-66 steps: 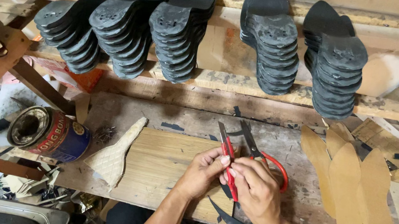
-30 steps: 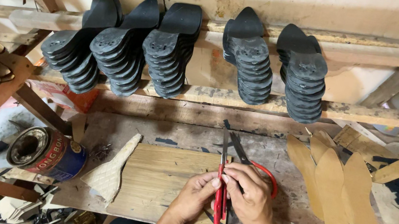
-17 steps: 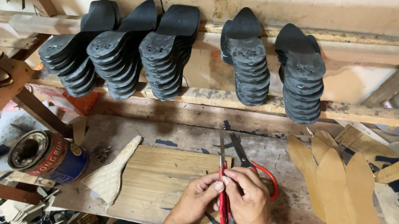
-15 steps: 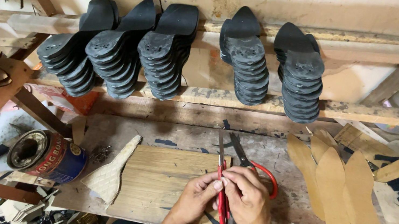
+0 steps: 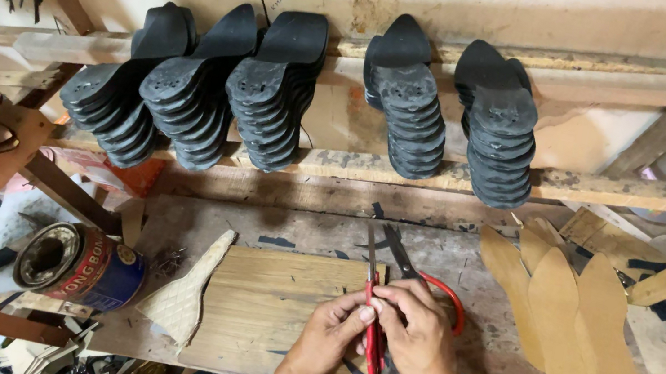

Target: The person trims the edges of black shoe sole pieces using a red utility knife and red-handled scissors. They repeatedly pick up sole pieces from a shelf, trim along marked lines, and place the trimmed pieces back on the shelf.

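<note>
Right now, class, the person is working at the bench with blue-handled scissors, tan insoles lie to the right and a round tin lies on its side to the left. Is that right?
Not quite. The head view shows the scissors have red handles, not blue. Both the left hand and right hand are on them. The tan insoles do lie to the right, and the round tin on its side to the left.
</note>
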